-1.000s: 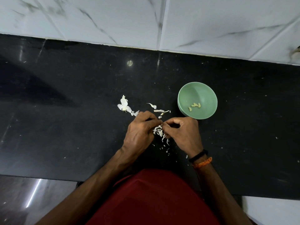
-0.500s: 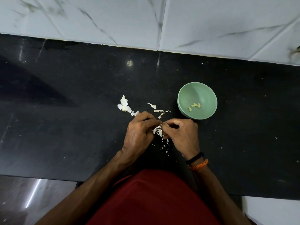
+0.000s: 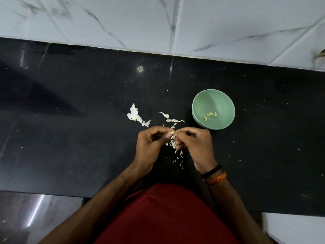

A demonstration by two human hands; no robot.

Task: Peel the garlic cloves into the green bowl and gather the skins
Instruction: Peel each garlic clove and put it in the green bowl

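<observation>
My left hand (image 3: 151, 145) and my right hand (image 3: 197, 143) meet over the black counter, both pinching one small garlic clove (image 3: 171, 132) between their fingertips. Loose white skins (image 3: 173, 144) hang and lie just below the clove, between the two hands. The green bowl (image 3: 213, 97) stands up and to the right of my right hand, with a few peeled cloves (image 3: 210, 115) inside. More skins (image 3: 174, 120) lie just beyond the hands, and a larger white husk (image 3: 134, 115) lies to the upper left.
The black counter (image 3: 70, 138) runs left to right, backed by a white marble-tiled wall (image 3: 158, 23). Its front edge is near my red shirt (image 3: 167, 217). Tiny skin flakes (image 3: 179, 161) dot the counter near my wrists.
Both hands have lifted slightly and spread a little apart at the wrists; the clove now shows between the fingertips. Bowl and husk have not moved.
</observation>
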